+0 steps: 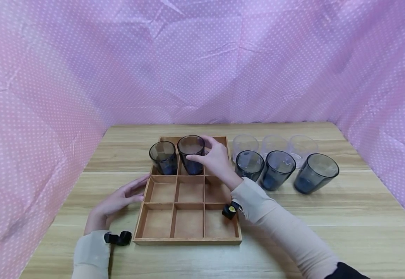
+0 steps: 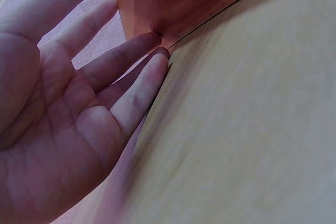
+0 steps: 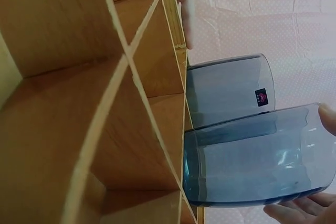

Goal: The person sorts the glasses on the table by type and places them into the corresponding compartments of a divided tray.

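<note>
My right hand (image 1: 217, 158) grips a grey-blue tinted drinking glass (image 1: 191, 155) near its rim, with thumb and fingers on opposite sides. The base of this glass is down in a middle-column compartment of the wooden divided tray (image 1: 188, 241). Directly to its left, a second tinted glass (image 1: 163, 157) stands in the left column; the right wrist view shows a small dark label (image 3: 261, 97) on it. My left hand (image 1: 122, 197) is at the tray's left side, its extended fingers (image 2: 137, 95) touching the outer wall low down, near the table.
Right of the tray stand three more tinted glasses (image 1: 278, 170) in a row, the rightmost one (image 1: 315, 174) set a little apart. Three clear glasses (image 1: 245, 144) are lined up behind them. Pink dotted cloth (image 1: 202, 69) hangs around the wooden table (image 1: 328, 232).
</note>
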Tool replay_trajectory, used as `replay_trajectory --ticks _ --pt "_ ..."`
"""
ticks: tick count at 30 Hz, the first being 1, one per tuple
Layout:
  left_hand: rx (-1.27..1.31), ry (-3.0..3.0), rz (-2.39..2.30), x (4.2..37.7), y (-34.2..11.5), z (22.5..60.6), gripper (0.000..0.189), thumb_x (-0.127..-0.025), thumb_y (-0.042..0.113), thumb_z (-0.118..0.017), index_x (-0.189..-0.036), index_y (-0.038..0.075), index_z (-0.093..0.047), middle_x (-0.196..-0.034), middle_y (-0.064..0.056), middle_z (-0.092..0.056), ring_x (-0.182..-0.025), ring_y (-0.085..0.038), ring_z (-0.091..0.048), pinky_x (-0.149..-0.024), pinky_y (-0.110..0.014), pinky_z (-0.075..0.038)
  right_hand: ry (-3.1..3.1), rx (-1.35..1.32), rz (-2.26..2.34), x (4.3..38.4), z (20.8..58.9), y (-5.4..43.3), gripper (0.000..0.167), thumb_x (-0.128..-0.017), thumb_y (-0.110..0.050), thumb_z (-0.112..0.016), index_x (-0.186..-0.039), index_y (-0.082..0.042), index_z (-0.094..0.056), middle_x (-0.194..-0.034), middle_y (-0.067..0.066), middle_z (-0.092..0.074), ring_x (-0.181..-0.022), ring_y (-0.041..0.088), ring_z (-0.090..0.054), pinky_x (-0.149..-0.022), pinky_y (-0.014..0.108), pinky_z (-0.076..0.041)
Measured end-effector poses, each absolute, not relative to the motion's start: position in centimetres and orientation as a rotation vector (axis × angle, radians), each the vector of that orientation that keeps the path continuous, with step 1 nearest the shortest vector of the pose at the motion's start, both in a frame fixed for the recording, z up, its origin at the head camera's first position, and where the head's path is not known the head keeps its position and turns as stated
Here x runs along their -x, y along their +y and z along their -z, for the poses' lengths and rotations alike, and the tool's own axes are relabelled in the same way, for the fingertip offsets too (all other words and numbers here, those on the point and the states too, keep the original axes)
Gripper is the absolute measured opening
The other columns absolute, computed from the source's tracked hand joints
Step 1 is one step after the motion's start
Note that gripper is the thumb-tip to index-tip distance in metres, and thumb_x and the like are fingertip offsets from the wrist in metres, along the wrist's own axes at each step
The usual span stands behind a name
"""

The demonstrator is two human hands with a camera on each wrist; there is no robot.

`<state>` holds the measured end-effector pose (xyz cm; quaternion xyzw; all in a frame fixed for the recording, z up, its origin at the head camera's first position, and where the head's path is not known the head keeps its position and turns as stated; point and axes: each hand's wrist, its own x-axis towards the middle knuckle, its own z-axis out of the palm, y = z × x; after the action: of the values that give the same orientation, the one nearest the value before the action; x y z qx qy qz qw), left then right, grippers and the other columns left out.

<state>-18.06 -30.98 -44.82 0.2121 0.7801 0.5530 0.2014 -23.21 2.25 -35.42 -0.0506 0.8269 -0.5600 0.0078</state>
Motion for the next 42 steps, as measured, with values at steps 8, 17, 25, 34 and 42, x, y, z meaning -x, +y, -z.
replay_trajectory --ticks 8,17,25,34,42 --pt "-0.586 2.186 -1.548 17.9 -31.0 44.9 0.068 -0.097 0.011 -0.056 -0.155 0.009 -0.021 -0.160 -0.023 -0.015 -0.128 0.017 -0.035 -0.102 -0.006 -0.032 2.559 0.124 1.751 23.1 35.9 2.2 0.077 -0.071 -0.024 -0.087 -0.139 -0.013 -0.051 -0.140 0.011 -0.057 -0.124 0.030 -0.057 -0.098 0.040 -0.052" --pt "-0.572 2.199 -1.534 17.8 -30.9 44.9 0.068 -0.097 0.013 -0.057 -0.155 0.009 -0.021 -0.160 -0.023 -0.015 -0.126 0.017 -0.036 -0.101 -0.006 -0.033 2.549 0.101 1.717 23.1 36.6 2.2 0.079 -0.072 -0.023 -0.087 -0.140 -0.010 -0.050 -0.141 0.013 -0.055 -0.124 0.032 -0.058 -0.098 0.040 -0.052" --pt "-0.562 2.180 -1.553 17.7 -30.8 44.9 0.069 -0.097 0.014 -0.057 -0.155 0.010 -0.021 -0.161 -0.022 -0.013 -0.126 0.017 -0.037 -0.101 -0.006 -0.034 2.558 0.114 1.728 23.3 37.1 1.9 0.077 -0.070 -0.018 -0.087 -0.138 -0.008 -0.052 -0.137 0.014 -0.058 -0.124 0.030 -0.058 -0.101 0.038 -0.050" --pt "-0.615 2.197 -1.536 17.9 -30.9 45.2 0.067 -0.097 0.010 -0.055 -0.154 0.006 -0.020 -0.158 -0.028 -0.015 -0.125 0.016 -0.037 -0.101 -0.006 -0.033 2.626 0.221 1.664 23.2 37.3 1.8 0.076 -0.073 -0.017 -0.086 -0.138 -0.003 -0.049 -0.136 0.017 -0.057 -0.127 0.030 -0.054 -0.103 0.039 -0.048" --pt "-0.626 2.208 -1.545 17.9 -31.0 45.1 0.067 -0.097 0.009 -0.055 -0.154 0.006 -0.021 -0.158 -0.028 -0.019 -0.128 0.018 -0.033 -0.102 -0.003 -0.028 2.733 0.316 1.423 22.7 36.9 2.0 0.082 -0.081 -0.029 -0.079 -0.145 -0.001 -0.037 -0.144 0.019 -0.046 -0.124 0.033 -0.053 -0.103 0.045 -0.047"
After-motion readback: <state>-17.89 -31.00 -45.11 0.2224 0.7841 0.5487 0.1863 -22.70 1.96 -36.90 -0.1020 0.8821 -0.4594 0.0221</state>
